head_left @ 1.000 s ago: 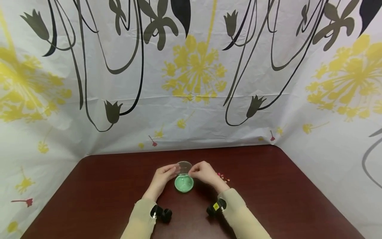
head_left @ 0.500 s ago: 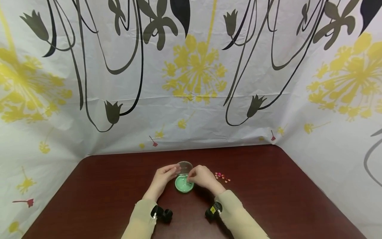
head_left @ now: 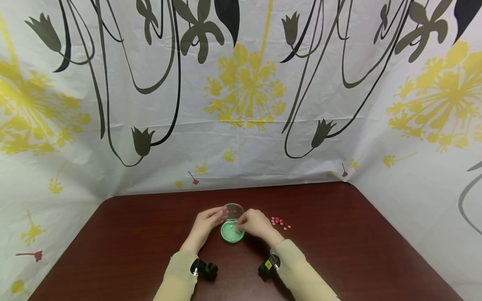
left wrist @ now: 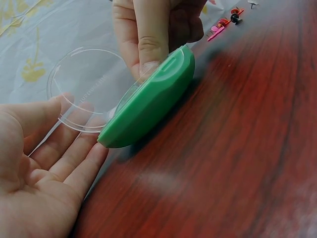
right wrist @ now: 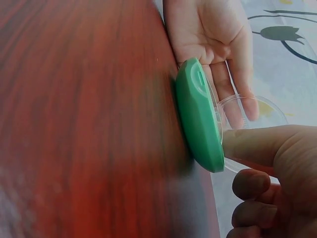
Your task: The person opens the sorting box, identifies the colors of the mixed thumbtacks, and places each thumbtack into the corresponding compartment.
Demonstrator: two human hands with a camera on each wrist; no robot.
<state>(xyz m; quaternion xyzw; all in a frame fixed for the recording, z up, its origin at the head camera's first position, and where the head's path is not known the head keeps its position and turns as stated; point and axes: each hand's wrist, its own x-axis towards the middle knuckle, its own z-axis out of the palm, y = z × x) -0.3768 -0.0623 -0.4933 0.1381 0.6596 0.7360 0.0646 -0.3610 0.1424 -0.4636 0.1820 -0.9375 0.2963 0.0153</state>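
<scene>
A round green case (left wrist: 153, 106) lies on the table with its clear lid (left wrist: 89, 84) raised at the back. My left hand (head_left: 206, 221) is at the left of the case, its fingers stretched out behind the lid and its fingertips right at the case's side. From the right, my right hand (head_left: 256, 223) reaches over the case, thumb and forefinger dipping inside the rim, the other fingers curled. Those fingertips are hidden by the case wall in both wrist views, so I cannot tell whether they pinch anything. Small pushpins (left wrist: 233, 19) lie beyond the right hand.
The loose pushpins, pink, orange and red in the head view, sit in a small group right of the right hand. A dark red wooden table (head_left: 150, 234) bears everything. A flower-patterned white sheet (head_left: 241, 159) hangs behind and along both sides.
My right hand has come down and slightly left from the lid's edge into the green case, uncovering more of the pushpins. During the last half second it barely moves. The left hand stays put.
</scene>
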